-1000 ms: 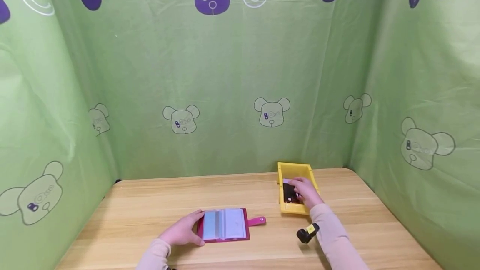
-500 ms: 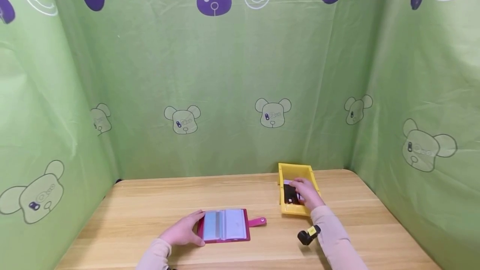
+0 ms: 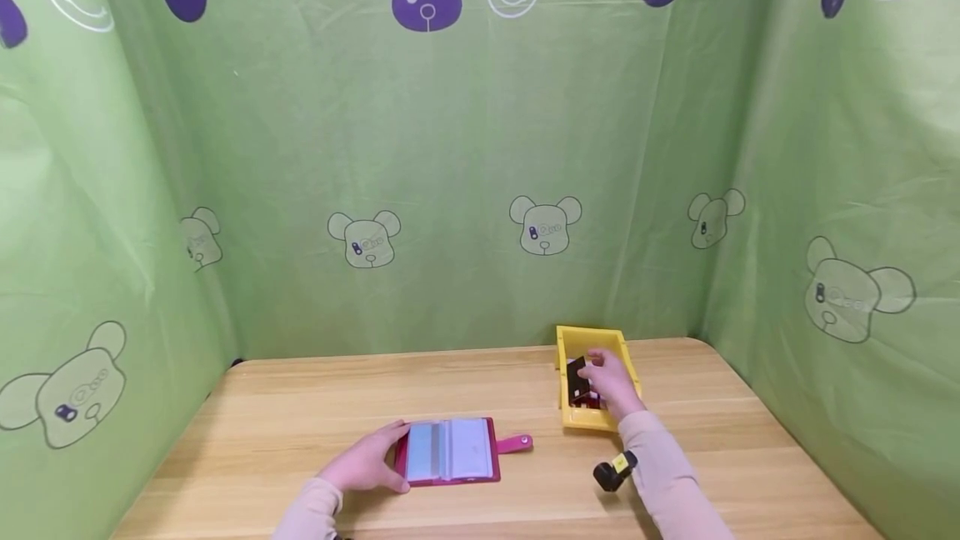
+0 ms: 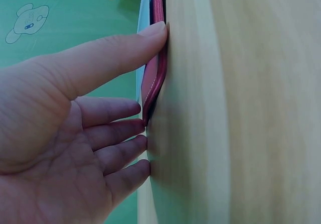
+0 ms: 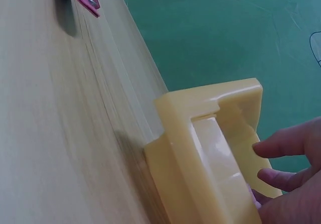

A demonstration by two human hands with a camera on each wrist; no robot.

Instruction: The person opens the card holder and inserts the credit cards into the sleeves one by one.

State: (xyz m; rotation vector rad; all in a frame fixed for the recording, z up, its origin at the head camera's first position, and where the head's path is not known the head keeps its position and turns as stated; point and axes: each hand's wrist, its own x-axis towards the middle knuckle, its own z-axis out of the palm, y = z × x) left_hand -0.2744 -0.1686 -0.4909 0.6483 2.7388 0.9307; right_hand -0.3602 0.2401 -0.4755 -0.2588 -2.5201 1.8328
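I watch by the cameras, and I take the yellow bin (image 3: 591, 417) as my landmark; it stands on the wooden table (image 3: 300, 407), near its far edge. The black card (image 3: 575, 382) is inside this bin, on its left side, and it stands tilted, not flat. The right hand (image 3: 611, 380) reaches in over the right side of the bin, and one of its tips touches the card. In the right wrist view two fingertips are apart above the bin, but the wall hides the rest, so I cannot tell if the card is really pinched.

To the left of the bin and nearer to the person lies the open wallet (image 3: 450, 450), with its blue inner sleeves upward; its pink strap (image 3: 515, 443) points toward the side of the bin. The left hand (image 3: 366, 458), on the wallet's side farther from the bin, has its fingers loose and rather straight, and the thumb touches the cover's edge without clenching.

Behind the bin hangs the green curtain (image 3: 450, 123).
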